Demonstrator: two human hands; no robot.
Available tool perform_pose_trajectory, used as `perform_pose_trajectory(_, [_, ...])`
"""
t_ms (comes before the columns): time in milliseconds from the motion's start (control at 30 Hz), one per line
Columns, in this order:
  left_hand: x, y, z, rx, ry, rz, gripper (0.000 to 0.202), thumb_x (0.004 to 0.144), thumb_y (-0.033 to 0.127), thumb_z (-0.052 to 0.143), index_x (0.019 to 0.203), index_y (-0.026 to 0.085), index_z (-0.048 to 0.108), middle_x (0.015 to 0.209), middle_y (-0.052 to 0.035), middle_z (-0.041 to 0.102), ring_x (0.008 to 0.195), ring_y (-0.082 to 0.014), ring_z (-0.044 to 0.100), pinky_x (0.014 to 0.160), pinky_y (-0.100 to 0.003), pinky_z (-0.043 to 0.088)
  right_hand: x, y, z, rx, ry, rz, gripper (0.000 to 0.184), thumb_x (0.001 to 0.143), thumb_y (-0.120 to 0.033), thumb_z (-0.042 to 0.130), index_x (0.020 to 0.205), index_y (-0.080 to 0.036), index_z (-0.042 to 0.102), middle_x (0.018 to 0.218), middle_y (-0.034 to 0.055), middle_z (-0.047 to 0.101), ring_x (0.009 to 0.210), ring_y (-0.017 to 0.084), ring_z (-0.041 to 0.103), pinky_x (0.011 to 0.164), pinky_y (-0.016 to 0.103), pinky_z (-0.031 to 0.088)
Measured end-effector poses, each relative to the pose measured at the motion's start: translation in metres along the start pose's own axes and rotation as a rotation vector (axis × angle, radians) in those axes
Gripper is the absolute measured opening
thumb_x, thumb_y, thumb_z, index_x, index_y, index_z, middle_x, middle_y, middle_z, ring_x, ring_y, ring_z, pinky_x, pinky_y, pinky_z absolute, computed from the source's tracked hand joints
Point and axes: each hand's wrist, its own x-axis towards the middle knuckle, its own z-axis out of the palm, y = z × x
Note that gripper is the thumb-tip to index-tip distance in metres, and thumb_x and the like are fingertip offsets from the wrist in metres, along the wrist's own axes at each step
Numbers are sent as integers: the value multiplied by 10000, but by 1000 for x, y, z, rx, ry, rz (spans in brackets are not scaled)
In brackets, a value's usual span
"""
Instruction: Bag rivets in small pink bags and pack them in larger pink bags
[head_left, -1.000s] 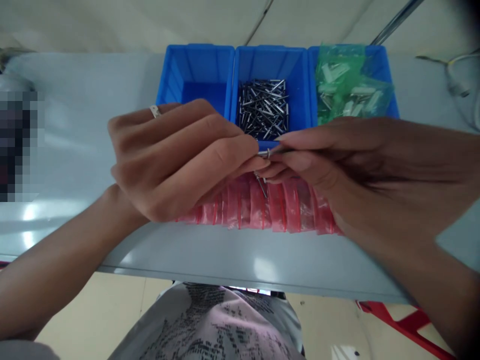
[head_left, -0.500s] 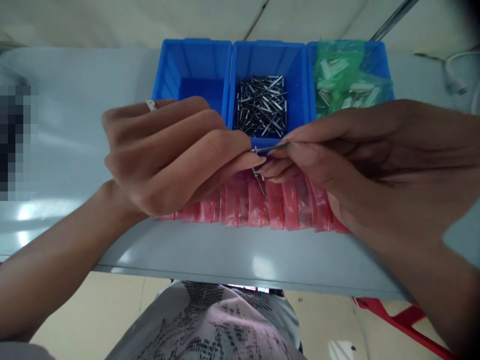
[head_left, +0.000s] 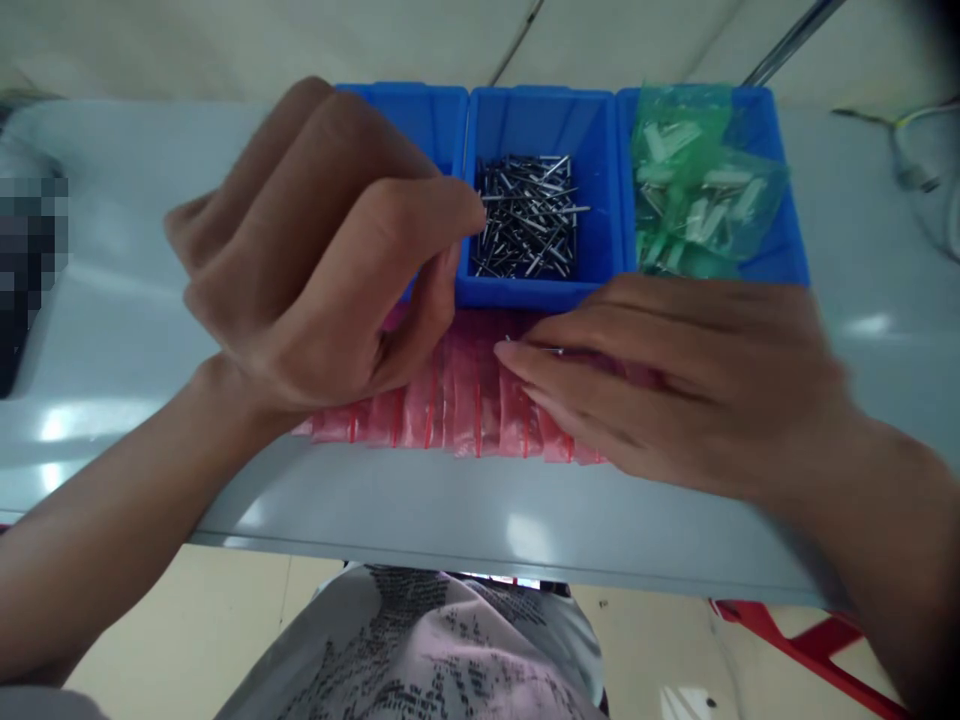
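Note:
My left hand [head_left: 322, 240] is raised above the left blue bin [head_left: 420, 110], fingers curled and thumb bent in toward the index finger. Whatever it may pinch is hidden. My right hand [head_left: 697, 380] is palm down and low over a row of pink zip bags [head_left: 465, 400], its fingers together. A thin metal blind rivet [head_left: 555, 350] shows at those fingers, partly covered by them. Just behind the hands, the middle blue bin [head_left: 540, 295] contains a heap of loose blind rivets [head_left: 529, 215].
The right blue bin [head_left: 787, 240] holds green plastic bags [head_left: 682, 190] with white and metal pieces inside. A cable [head_left: 911, 175] lies at the far right of the grey table [head_left: 450, 510]. A dark, pixelated object [head_left: 30, 280] sits at the left edge.
The hands were together, holding a rivet between them, and have parted. My left hand has risen; my right hand has turned palm down and dropped to the pink bags.

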Motion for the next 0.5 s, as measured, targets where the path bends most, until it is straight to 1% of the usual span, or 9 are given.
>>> perform_pose_trajectory(33, [2,-1,1,54,15,58,491,987,371,599,1478,386,611,1041,-2,798,780,-191,705,805,-411,634,-1,0,3,-76,-11,-105,119,1016,-216,736,1076,-251,832,981,-3,850,807,202,782,562,359,598])
perform_pose_trajectory(67, [2,0,2,84,60,101,501,988,335,587,1488,368,581,1045,-3,786,800,-183,704,783,-381,618,-1,-1,6,-118,-29,-178,149,1024,-166,705,1099,-210,827,1009,25,848,850,219,785,593,367,615])
perform_pose_trajectory(133, [3,8,7,163,230,164,476,978,284,568,1453,298,579,1072,-27,759,870,-189,713,761,-342,605,-2,-2,11,-130,-49,-213,192,1037,-113,656,1118,-173,820,1027,47,839,898,230,781,672,368,645])
perform_pose_trajectory(167, [3,15,9,191,260,136,445,972,258,558,1416,251,596,1070,-49,742,902,-199,717,774,-347,612,-2,-3,12,-119,-54,-202,212,1046,-100,630,1121,-167,817,1027,52,834,903,229,778,701,365,653])
perform_pose_trajectory(200, [3,22,11,204,288,139,407,971,248,546,1373,235,610,1047,-56,732,894,-198,710,757,-345,610,-3,-3,12,-111,-60,-188,240,1056,-88,598,1131,-163,814,1027,56,830,900,226,775,717,364,656])
perform_pose_trajectory(267, [4,33,12,221,259,80,346,970,232,554,1310,259,611,1017,-52,729,863,-200,694,727,-360,605,-4,-4,13,-111,-70,-173,310,1066,-53,527,1149,-159,806,1028,66,820,905,222,771,727,363,657])
perform_pose_trajectory(333, [6,38,12,220,217,51,321,964,229,577,1280,281,600,999,-48,728,838,-204,682,692,-372,598,-5,-4,13,-120,-89,-176,364,1071,-33,471,1148,-161,803,1038,67,815,923,215,768,753,355,658])
perform_pose_trajectory(400, [6,36,11,203,203,71,329,957,225,584,1282,277,594,991,-53,715,849,-208,691,665,-366,592,-5,-3,14,-157,-90,-181,363,1084,-54,461,1126,-176,801,1026,50,814,918,201,758,763,340,645])
perform_pose_trajectory(500, [6,29,12,198,236,133,334,956,208,575,1285,252,614,997,-50,706,866,-191,709,655,-324,579,-4,-4,17,-237,-59,-203,291,1086,-96,518,1147,-190,787,1007,26,814,897,183,741,739,318,607])
